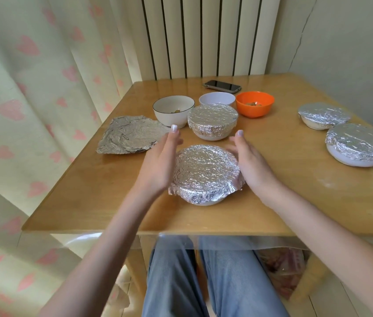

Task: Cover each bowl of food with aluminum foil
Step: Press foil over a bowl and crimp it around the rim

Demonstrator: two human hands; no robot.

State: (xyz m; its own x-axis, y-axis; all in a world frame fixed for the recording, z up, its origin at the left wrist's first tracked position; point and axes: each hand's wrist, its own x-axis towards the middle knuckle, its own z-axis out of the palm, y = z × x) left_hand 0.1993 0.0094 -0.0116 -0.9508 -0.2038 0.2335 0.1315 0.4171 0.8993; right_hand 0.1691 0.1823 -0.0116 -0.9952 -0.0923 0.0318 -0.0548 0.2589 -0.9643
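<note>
A white bowl with crinkled foil over its top [206, 173] stands near the table's front edge. My left hand [160, 161] is at its left side and my right hand [249, 161] at its right side, fingers straight, palms facing the foil. A second foil-covered bowl [213, 121] sits just behind it. Two more covered bowls [324, 115] [359, 145] stand at the right. Uncovered are a white bowl with a dark rim [173, 110], a plain white bowl [217, 98] and an orange bowl [255, 106]. Loose foil sheets [128, 135] lie flat at the left.
A dark phone [222, 85] lies at the back of the wooden table [284, 202]. A curtain with pink hearts hangs at the left and a radiator stands behind the table. My legs in jeans are under the front edge.
</note>
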